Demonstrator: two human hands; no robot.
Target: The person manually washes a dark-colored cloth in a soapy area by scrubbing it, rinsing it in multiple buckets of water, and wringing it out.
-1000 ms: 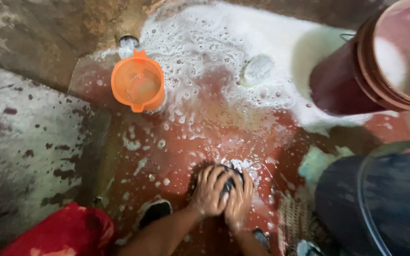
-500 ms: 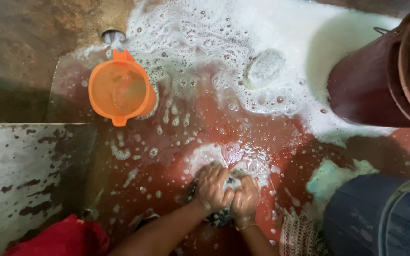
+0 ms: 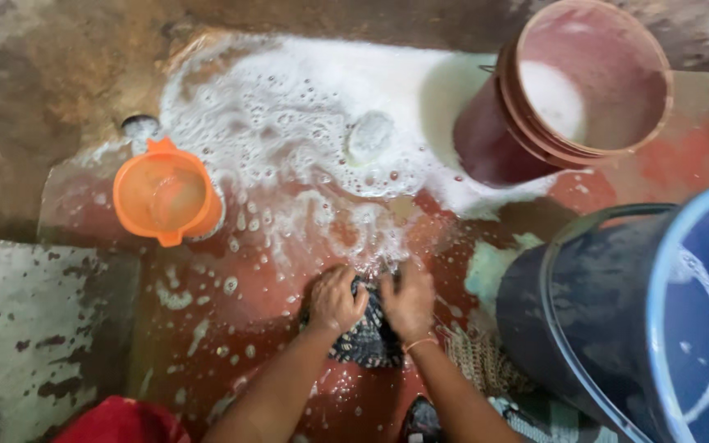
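A household washing area was the setting: a wet red cement floor covered in soapsuds beside a floor drain, with rough stained walls. An orange jug, a maroon bucket and a blue bucket stood around (all on the floor).
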